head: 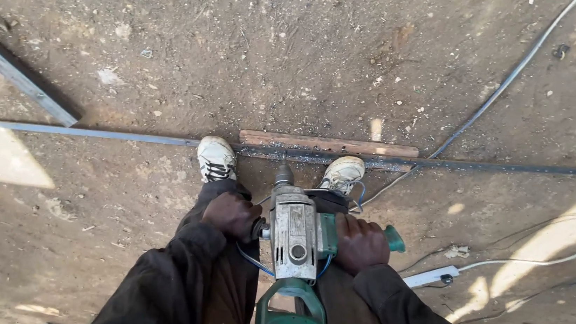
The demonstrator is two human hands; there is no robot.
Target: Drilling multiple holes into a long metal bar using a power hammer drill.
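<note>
Looking straight down here: a big grey and green electric drill [296,244] is held vertical between the knees, chuck pointing down at a long thin metal bar [128,137] that runs left to right across the dirt ground [277,55]. A short wooden plank [328,145] sits under the bar just on the far side, probably as backing so the bit has something to bite into besides soil. Both white shoes [216,158] are planted on the bar, 1 each side of the chuck, which looks like a way to pin it so it can't spin or skid.

Left hand [230,214] is wrapped tight around the dark side handle, fingers fully curled. Right hand [360,243] is clamped the same way on the green side handle, its tip poking out to the right. 2 opposed grips like that make sense for fighting torque.

A blue cord loops under the drill body. Near right there's a white power strip [432,276] with pale cables [507,81] trailing off far right. A 2nd metal bar [18,76] lies angled at far left.
</note>
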